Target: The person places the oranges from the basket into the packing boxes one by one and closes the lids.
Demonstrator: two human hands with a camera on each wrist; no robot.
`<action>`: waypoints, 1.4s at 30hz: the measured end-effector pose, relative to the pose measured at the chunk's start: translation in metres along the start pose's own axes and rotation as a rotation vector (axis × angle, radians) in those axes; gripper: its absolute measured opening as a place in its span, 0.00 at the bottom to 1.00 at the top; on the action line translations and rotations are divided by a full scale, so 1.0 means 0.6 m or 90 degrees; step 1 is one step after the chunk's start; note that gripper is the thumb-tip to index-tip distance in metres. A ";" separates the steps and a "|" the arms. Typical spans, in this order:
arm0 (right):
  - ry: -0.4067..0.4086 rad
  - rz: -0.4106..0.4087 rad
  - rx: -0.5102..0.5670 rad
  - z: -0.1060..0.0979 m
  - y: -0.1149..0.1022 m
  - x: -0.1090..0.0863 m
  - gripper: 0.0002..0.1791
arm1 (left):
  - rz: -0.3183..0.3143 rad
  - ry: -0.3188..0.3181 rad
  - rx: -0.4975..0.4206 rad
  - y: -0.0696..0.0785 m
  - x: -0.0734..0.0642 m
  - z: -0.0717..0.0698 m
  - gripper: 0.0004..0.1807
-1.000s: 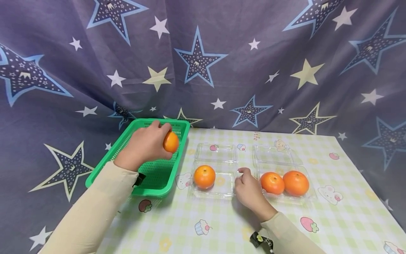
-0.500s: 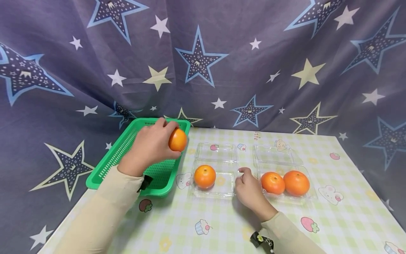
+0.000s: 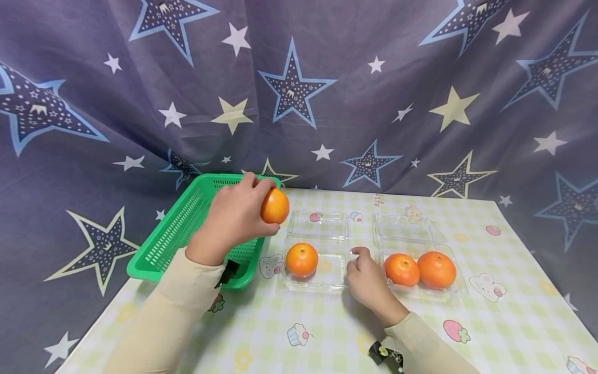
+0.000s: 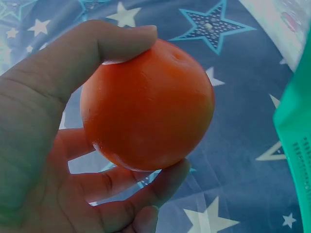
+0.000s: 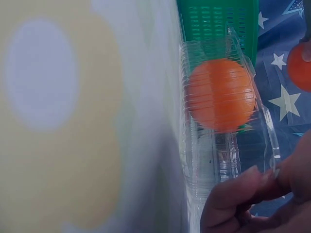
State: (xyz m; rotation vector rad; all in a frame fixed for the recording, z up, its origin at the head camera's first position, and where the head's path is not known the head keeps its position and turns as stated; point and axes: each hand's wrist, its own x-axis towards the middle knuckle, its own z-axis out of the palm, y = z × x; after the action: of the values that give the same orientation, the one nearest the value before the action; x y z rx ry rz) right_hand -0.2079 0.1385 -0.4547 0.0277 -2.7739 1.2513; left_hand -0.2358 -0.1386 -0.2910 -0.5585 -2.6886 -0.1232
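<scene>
Head view: the left clamshell box [image 3: 322, 287] is standing on the bench [image 3: 345, 343] as my dial's centre, twelve being the far side.
Fruit: the held orange [image 3: 275, 206] is hanging at ten o'clock, by the basket's three o'clock edge.
Left hand [image 3: 235, 214]: is gripping that orange between thumb and spread fingers, probably cradling its smooth roundness against slipping.
Right hand [image 3: 371, 284]: is pinching the box's rim narrowly at four o'clock, likely bracing the flimsy plastic.
Green basket [image 3: 175, 234]: is lying at nine o'clock, seemingly within easy left-hand reach.
Right clamshell box [image 3: 404, 228]: is sitting at three o'clock.
Lids: are leaning back at twelve, apparently leaving both trays reachable from above.
Count: four oranges (one being held, a lone orange [image 3: 301, 260] sitting left, a pair [image 3: 436, 270] sitting right), two boxes, one basket.
</scene>
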 end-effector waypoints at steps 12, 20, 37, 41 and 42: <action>-0.003 -0.001 0.003 0.001 0.000 0.000 0.22 | 0.001 0.033 -0.019 0.030 -0.005 0.004 0.41; -0.004 0.000 0.004 0.002 0.001 0.000 0.22 | -0.002 0.042 -0.050 0.045 -0.009 0.009 0.39; 0.005 -0.008 -0.008 0.001 0.004 0.002 0.22 | -0.006 0.076 -0.095 0.078 -0.006 0.027 0.39; 0.005 -0.008 -0.009 0.001 0.005 0.002 0.22 | 0.004 0.094 -0.118 0.084 -0.006 0.036 0.41; 0.006 -0.009 -0.009 0.001 0.005 0.002 0.21 | 0.005 0.097 -0.123 0.086 -0.006 0.038 0.42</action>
State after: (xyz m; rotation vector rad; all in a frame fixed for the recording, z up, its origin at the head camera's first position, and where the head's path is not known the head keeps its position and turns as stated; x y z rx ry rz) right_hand -0.2092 0.1398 -0.4571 0.0392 -2.7692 1.2265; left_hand -0.2202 -0.0891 -0.3133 -0.5928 -2.5412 -0.4108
